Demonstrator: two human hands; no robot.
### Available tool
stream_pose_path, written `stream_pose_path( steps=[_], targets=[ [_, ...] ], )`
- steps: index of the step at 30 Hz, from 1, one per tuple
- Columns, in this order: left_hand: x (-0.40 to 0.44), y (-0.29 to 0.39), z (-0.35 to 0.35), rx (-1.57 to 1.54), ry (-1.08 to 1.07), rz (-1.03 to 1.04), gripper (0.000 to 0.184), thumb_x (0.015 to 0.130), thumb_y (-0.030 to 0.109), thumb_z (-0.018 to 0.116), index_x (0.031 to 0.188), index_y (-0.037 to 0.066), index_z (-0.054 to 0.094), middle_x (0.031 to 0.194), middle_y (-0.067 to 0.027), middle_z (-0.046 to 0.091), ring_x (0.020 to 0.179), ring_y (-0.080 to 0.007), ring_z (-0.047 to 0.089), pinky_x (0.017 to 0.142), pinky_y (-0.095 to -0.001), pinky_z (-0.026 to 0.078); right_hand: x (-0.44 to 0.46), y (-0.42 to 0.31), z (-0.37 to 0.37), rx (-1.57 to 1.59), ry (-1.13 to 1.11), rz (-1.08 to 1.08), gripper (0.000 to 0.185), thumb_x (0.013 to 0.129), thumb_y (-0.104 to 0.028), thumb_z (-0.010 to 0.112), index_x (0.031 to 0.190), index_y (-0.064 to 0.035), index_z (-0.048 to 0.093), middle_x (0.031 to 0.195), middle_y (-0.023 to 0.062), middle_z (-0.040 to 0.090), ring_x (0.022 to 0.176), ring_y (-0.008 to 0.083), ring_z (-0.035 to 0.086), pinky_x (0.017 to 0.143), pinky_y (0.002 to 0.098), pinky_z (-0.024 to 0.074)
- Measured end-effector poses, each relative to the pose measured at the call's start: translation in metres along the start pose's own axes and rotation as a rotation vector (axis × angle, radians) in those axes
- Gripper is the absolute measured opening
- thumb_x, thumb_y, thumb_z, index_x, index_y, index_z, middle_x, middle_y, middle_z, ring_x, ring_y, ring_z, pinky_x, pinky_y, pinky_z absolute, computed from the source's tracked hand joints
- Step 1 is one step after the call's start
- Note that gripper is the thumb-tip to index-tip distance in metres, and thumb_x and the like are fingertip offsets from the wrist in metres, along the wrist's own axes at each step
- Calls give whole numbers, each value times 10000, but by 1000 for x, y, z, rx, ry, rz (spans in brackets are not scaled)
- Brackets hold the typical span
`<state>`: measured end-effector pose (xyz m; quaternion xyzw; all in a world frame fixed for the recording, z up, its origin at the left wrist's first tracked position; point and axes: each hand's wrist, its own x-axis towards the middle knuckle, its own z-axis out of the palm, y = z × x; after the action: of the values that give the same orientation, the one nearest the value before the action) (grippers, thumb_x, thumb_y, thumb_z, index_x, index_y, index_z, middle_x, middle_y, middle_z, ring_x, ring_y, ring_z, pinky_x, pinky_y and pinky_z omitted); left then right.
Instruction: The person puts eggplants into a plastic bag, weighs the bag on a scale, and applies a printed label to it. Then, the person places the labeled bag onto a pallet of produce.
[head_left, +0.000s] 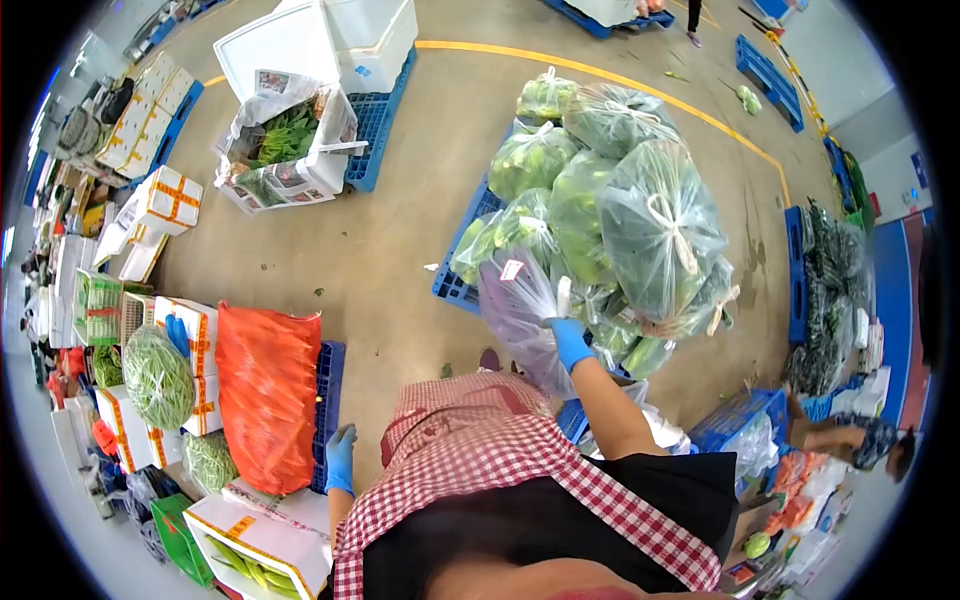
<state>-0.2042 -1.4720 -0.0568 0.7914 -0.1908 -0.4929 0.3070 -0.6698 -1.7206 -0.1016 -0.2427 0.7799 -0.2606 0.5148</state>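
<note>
My right hand (570, 343), in a blue glove, is closed on the gathered neck of a clear plastic bag of purple vegetables (515, 300); their kind is blurred by the plastic. A small red-and-white label sits on that bag. It leans against a pile of tied clear bags of green vegetables (663, 235) on a blue pallet (458, 290). My left hand (341, 460), also blue-gloved, hangs at my side with its fingers loosely apart, holding nothing. Nearest to it is a big orange mesh sack (267, 400).
A foam box (330, 180) of leafy greens stands ahead on the left, near another blue pallet (377, 140). An open white box (262, 535) of green vegetables is at my lower left. Blue crates (725, 425) and another person (860, 440) are on the right.
</note>
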Motion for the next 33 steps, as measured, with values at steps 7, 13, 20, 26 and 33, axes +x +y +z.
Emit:
stream_pose_path(
  steps=[7,13,20,26,33],
  targets=[
    [59,-26,-8,146,-59,-213,258,771,240,591,961,67,615,859,-74,622,695,-177,574,595,-294,431,70,-44,42,-30,-42,-90,432,555,-154,709,927,47,619,865,144,618,786,222,579,724,312,448],
    [167,-43,-60,520,-235,-181,205,746,237,600,882,83,606,768,-97,607,647,-234,575,557,-352,438,101,-60,67,60,-19,-68,292,658,-159,647,902,-1,617,852,172,602,741,260,568,691,355,450],
    [396,116,-171,802,-194,146,151,717,234,610,789,102,595,661,-123,591,591,-301,575,512,-420,446,136,-107,138,-342,9,-370,217,733,-166,599,922,-64,624,842,183,601,739,279,576,705,375,458],
    [603,325,-183,55,34,-52,131,779,234,562,797,111,603,690,-28,591,592,-140,540,496,-276,411,140,-151,151,95,142,25,227,691,-181,611,865,-37,635,831,163,601,721,254,563,691,346,447],
    [621,489,-29,100,-216,59,265,795,289,575,981,105,619,878,-22,631,730,-91,566,604,-219,391,208,-194,181,-78,144,-249,248,643,-198,624,797,-6,649,817,140,601,701,225,548,676,312,434]
  ],
)
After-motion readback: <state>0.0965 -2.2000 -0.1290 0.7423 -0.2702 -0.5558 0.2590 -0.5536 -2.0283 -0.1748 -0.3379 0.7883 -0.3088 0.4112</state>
